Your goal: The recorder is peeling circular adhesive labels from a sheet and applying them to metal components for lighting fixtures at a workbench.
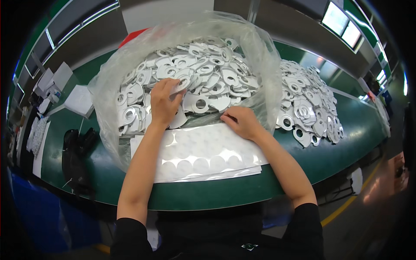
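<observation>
My left hand (164,106) is at the near side of a heap of flat white pieces with round holes (216,69), piled in a clear plastic bag. Between its thumb and fingers is one white ring-shaped piece (182,85), tilted up off the heap. My right hand (242,122) rests at the far right edge of a stack of glossy white sheets (208,151) marked with rows of circles. Its fingers are curled with thumb and forefinger together; what they pinch, if anything, is too small to make out.
The clear bag (265,65) stands open around the heap on a green table (208,195). A second pile of white holed pieces (310,104) lies to the right. On the left are a black object (76,160) and a white box (79,100).
</observation>
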`<state>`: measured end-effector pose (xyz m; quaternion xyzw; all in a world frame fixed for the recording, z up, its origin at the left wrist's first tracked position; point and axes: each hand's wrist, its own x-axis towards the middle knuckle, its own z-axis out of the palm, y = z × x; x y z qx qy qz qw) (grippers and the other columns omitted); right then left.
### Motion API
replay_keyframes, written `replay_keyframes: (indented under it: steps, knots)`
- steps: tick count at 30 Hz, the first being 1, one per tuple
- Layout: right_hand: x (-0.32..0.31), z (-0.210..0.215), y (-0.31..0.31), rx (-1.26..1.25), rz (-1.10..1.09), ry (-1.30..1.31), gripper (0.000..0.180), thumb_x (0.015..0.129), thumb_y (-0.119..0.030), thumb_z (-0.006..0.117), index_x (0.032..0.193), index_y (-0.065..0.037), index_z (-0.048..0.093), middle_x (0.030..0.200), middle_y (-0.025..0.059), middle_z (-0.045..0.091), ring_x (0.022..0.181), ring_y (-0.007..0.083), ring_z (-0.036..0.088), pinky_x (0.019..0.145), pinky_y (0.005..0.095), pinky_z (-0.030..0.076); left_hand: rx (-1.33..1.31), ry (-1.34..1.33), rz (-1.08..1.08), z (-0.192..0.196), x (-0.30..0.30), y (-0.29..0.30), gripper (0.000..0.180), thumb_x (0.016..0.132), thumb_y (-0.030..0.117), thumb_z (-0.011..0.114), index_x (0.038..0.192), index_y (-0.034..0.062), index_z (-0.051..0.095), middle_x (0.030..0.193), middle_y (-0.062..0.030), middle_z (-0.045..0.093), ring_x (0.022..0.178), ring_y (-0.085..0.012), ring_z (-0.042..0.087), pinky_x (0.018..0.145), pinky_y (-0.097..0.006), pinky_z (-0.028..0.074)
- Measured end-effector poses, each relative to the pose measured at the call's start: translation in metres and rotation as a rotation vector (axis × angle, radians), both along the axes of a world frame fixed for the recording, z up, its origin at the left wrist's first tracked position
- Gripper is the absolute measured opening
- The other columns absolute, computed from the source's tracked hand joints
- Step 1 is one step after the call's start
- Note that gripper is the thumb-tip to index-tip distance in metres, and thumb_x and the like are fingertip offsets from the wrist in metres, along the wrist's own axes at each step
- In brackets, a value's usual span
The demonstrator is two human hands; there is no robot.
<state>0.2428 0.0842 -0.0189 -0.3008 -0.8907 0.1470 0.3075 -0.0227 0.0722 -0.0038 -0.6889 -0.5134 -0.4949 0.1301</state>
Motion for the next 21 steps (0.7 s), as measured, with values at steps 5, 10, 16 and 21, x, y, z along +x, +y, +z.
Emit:
replay_keyframes:
  steps: [5,10,16,21]
  knots:
    - [-0.003,-0.001,0.003,0.029,-0.007,0.039,0.015,0.082,-0.018,0.06,0.079,-0.004,0.061,0.07,0.0119,0.058,0.068,0.032,0.056,0.061,0.0394,0.043,-0.077,-0.154,0.04,0.0,-0.003,0.004,0.024,0.076,0.019,0.064,0.093,0.0052,0.056,0.092,-0.0127,0.057,0.086,-0.0317,0.054,0.077,-0.038,0.041]
    - [-0.001,0.009,-0.01,0.078,-0.148,0.077,0.012,0.08,-0.017,0.064,0.078,-0.005,0.062,0.076,0.0097,0.061,0.075,0.0284,0.058,0.064,0.037,0.045,-0.403,-0.343,0.055,0.006,-0.021,0.011,0.025,0.083,0.024,0.056,0.09,0.0009,0.05,0.091,-0.0192,0.056,0.079,-0.0348,0.054,0.072,-0.042,0.042]
    - [0.001,0.046,-0.06,-0.354,0.265,-0.112,0.021,0.075,-0.017,0.071,0.087,-0.002,0.063,0.08,0.0081,0.061,0.076,0.0225,0.058,0.067,0.0322,0.046,-0.198,-0.439,0.138,0.046,-0.016,-0.008,0.028,0.092,0.025,0.044,0.1,-0.0011,0.044,0.095,-0.0206,0.061,0.076,-0.0308,0.058,0.071,-0.042,0.044]
    - [0.0,0.042,-0.077,-0.357,0.3,-0.308,0.032,0.069,-0.018,0.073,0.095,-0.004,0.062,0.088,0.0089,0.057,0.089,0.0279,0.054,0.077,0.0356,0.045,-0.571,-0.922,-0.59,0.051,0.055,-0.04,0.031,0.096,0.035,0.039,0.099,0.0042,0.041,0.092,-0.0099,0.056,0.072,-0.017,0.056,0.06,-0.034,0.049]
